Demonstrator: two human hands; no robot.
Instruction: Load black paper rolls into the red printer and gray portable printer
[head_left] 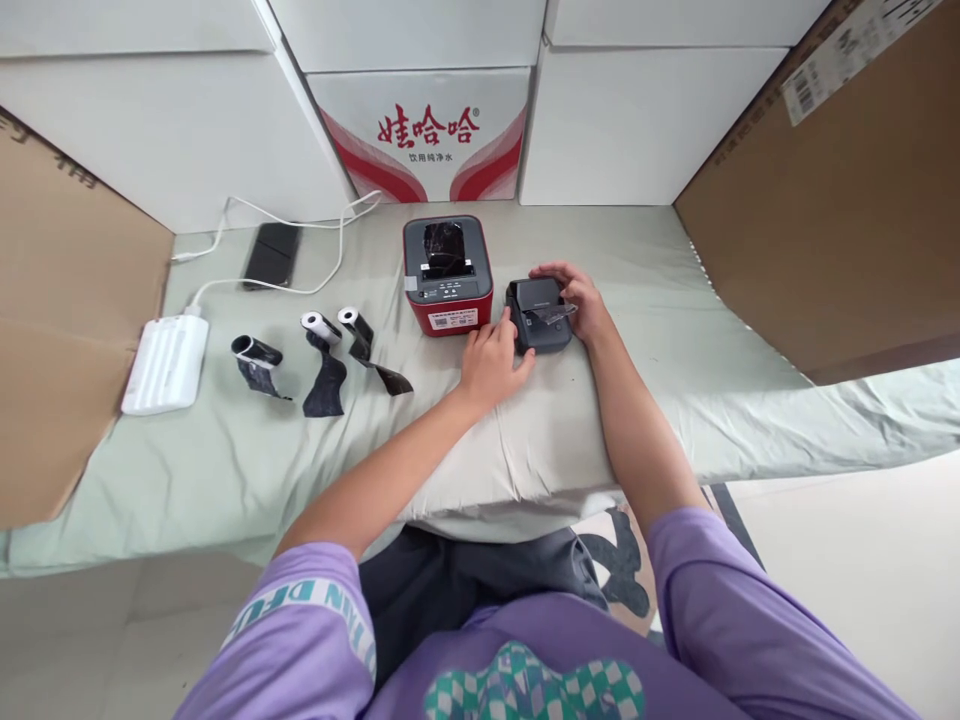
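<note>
A small dark grey portable label printer (550, 332) sits on the cloth between my two hands, with a strip of clear film lying across its top. My left hand (489, 368) grips its left side, the fingers along the edge and the thumb at the front corner. Curled round its back right corner is my right hand (583, 300). Close by on the left stands a larger red and black printer (450, 280), with a piece of black paper coming out of its top.
Several paper rolls with black tails, including one at the left (256, 352), lie left of the red printer. A white power bank (166, 365) with a white cable (262, 285) and a black phone (274, 255) are further left. White boxes (600, 125) and brown cartons (825, 220) wall the surface.
</note>
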